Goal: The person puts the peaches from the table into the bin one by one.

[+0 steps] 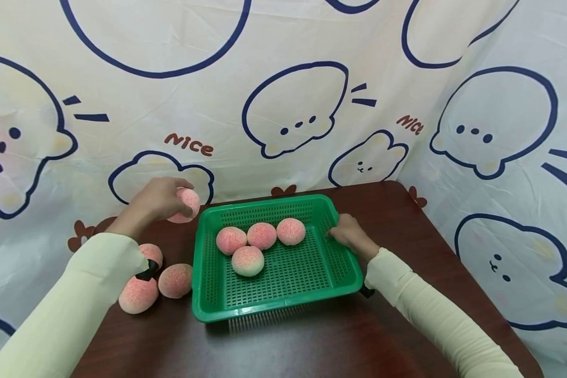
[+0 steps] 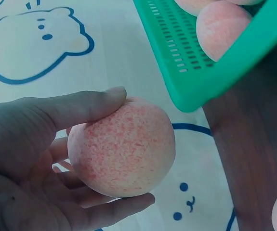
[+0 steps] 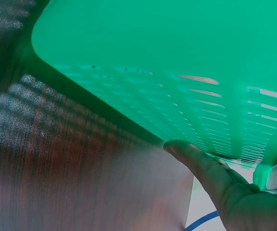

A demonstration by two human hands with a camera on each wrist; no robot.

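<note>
My left hand (image 1: 163,198) holds a pink peach (image 1: 188,203) beyond the back left corner of a green plastic basket (image 1: 264,303). In the left wrist view, its thumb lies over the top of the peach (image 2: 124,149) and fingers curl underneath. At the basket's right side, my right hand (image 1: 352,234) grips the rim. The right wrist view shows the thumb of that hand (image 3: 244,197) against the outside of the green basket wall (image 3: 128,38). Several peaches (image 1: 248,261) lie inside the basket, grouped toward its back left.
Three more peaches (image 1: 175,281) rest on the dark wooden table (image 1: 312,346) left of the basket, one partly behind the left wrist. A white cloth with cartoon outlines (image 1: 293,105) hangs behind the table and along its right side.
</note>
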